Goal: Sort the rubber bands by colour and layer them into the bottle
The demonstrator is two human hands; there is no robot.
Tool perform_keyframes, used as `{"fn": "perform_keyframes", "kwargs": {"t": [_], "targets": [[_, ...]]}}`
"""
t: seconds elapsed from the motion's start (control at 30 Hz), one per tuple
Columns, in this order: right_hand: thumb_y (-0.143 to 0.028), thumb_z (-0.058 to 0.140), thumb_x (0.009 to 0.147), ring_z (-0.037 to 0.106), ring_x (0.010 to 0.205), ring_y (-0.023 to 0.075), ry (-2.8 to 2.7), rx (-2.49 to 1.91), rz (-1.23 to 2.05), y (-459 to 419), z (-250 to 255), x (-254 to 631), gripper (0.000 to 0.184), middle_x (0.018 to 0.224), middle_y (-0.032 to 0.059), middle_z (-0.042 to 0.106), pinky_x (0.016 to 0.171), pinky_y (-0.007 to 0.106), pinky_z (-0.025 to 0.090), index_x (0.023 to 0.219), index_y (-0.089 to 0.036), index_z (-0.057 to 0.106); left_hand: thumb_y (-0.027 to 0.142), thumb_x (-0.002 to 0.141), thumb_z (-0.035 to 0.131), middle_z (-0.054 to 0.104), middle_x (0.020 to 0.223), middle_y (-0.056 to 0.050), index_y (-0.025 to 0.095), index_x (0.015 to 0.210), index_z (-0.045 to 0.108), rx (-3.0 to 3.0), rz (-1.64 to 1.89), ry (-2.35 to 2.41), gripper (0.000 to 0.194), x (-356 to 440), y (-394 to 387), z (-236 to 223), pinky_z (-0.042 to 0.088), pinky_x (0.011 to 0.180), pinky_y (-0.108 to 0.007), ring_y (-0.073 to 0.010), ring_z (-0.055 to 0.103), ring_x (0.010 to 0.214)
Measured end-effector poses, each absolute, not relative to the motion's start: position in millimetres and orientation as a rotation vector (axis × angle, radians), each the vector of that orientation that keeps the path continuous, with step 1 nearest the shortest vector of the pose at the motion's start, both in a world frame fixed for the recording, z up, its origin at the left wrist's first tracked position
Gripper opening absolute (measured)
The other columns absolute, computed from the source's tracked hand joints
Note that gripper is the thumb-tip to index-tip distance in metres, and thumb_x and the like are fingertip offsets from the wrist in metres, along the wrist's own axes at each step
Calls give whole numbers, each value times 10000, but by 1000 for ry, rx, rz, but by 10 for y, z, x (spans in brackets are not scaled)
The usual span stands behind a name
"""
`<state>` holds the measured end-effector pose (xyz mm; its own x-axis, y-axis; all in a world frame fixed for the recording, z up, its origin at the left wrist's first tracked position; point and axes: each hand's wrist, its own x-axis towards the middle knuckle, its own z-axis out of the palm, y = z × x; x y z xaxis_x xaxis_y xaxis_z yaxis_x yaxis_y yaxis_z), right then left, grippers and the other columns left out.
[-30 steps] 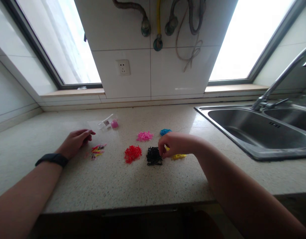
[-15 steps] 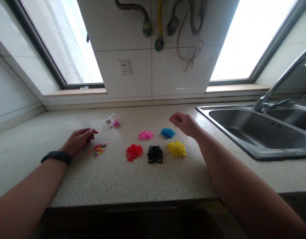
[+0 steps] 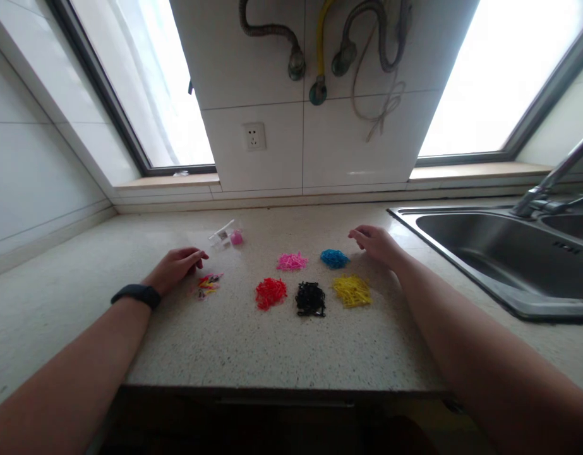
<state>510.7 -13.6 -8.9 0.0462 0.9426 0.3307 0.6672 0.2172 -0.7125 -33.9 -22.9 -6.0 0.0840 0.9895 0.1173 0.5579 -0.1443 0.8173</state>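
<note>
My left hand (image 3: 180, 265) rests on the counter beside a small mixed pile of red, yellow and dark bits (image 3: 207, 286). Its fingers are loosely bent and apart, with nothing visible in them. My right hand (image 3: 374, 242) lies low over the counter, right of a blue pile (image 3: 334, 258) and apart from it. The fingers there curve loosely and I see nothing between them. Between the hands are a pink pile (image 3: 292, 261), a red pile (image 3: 271, 294), a black pile (image 3: 311, 299) and a yellow pile (image 3: 352, 291), all of small thin pieces like little rubber bands.
Behind the left hand lies a clear plastic container (image 3: 221, 235) with a pink item (image 3: 237, 237) by it. A steel sink (image 3: 462, 265) with a faucet (image 3: 540, 193) is set into the counter (image 3: 282, 354) at right. The tiled wall carries a socket (image 3: 254, 136) and hoses (image 3: 321, 63).
The whole view has shifted, so everything appears farther right. My right hand has moved a little right and down, away from the blue pile. My left hand stays by the mixed pile.
</note>
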Motion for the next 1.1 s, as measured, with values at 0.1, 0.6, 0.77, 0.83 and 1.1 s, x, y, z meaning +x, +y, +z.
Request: {"fn": "perform_keyframes", "kwargs": {"t": [0.1, 0.6, 0.77, 0.83, 1.1], "targets": [[-509, 529, 845, 450, 515, 132, -1690, -1537, 458, -127, -84, 5098, 392, 569, -9, 539, 524, 275, 335, 878, -164, 712, 587, 791, 620, 696, 751, -34, 173, 937, 751, 1947, 710, 1568, 458, -313, -236, 51, 439, 587, -255, -152, 577, 630], [-491, 536, 850, 459, 536, 133, -1756, -1573, 460, -158, -54, 5065, 375, 630, 13, 600, 529, 280, 349, 897, -165, 716, 495, 824, 643, 769, 938, -46, 258, 917, 804, 2415, 135, 1466, 300, -214, -244, 345, 448, 760, -282, -196, 663, 827], [-489, 556, 838, 467, 543, 132, -1777, -1552, 441, -155, -62, 5064, 360, 633, 16, 607, 541, 281, 353, 866, -166, 713, 441, 806, 654, 756, 868, -34, 255, 891, 796, 2472, 21, 1489, 249, -185, -264, 391, 406, 683, -272, -179, 640, 748], [-484, 554, 839, 467, 541, 130, -1777, -1550, 449, -143, -73, 5070, 356, 635, 15, 608, 542, 280, 355, 868, -166, 713, 437, 793, 656, 746, 840, -25, 248, 889, 783, 2458, 12, 1516, 247, -146, -295, 413, 390, 646, -267, -170, 626, 706], [-475, 556, 836, 469, 545, 134, -1784, -1553, 456, -153, -55, 5050, 347, 626, 18, 611, 545, 280, 356, 851, -165, 711, 457, 831, 651, 660, 720, -7, 195, 900, 729, 2360, 372, 1419, 282, 171, -477, 579, 408, 608, -252, -137, 560, 647]]}}
